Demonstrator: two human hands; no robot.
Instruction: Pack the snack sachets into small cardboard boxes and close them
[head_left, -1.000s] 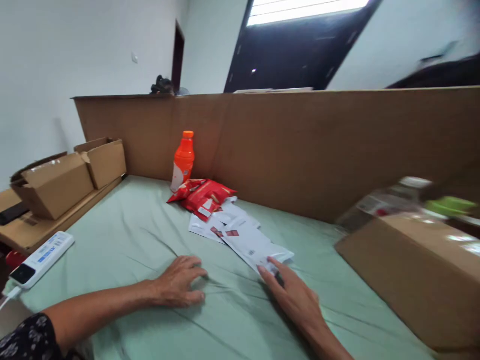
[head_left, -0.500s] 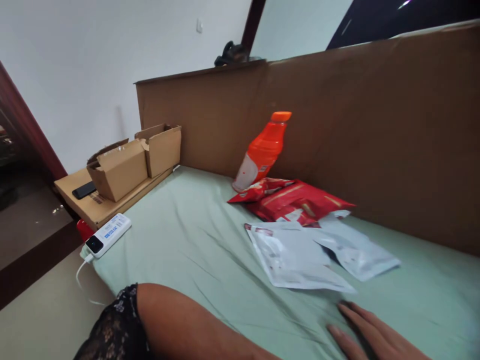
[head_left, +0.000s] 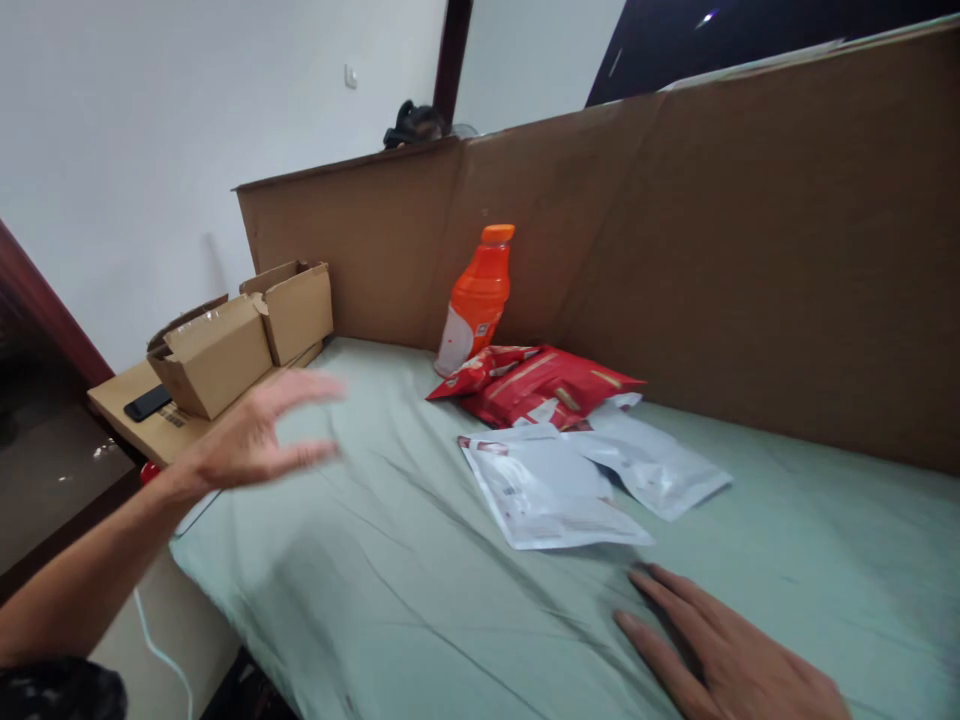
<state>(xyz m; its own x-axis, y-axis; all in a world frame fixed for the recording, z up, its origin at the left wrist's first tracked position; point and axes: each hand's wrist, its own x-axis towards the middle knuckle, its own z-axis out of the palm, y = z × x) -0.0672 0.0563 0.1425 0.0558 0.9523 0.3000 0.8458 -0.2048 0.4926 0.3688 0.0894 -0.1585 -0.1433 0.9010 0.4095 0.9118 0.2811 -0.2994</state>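
Observation:
My left hand (head_left: 259, 435) hangs in the air over the left side of the green cloth (head_left: 360, 590), blurred by motion, its thumb and fingers apart with nothing between them. Behind it the white power bank is almost wholly hidden. My right hand (head_left: 712, 640) lies on the cloth at the lower right, fingers stretched out, just in front of a white pouch (head_left: 551, 490). A second white pouch (head_left: 660, 465) lies behind that one, to its right. Farther back are red packets (head_left: 544, 385). An orange bottle (head_left: 480, 290) leans a little beside them.
A brown cardboard panel (head_left: 712, 260) walls off the back. On the left, open cardboard boxes (head_left: 221, 355) and a black phone (head_left: 148, 402) sit on a flat carton (head_left: 112, 395). A white cable (head_left: 161, 650) hangs past the cloth's left edge. Part of a person's head (head_left: 416, 122) shows above the panel.
My left arm has swung from the bottom middle up to the left, and its hand has come into view, open. My right hand stays flat on the cloth. The view has shifted right.

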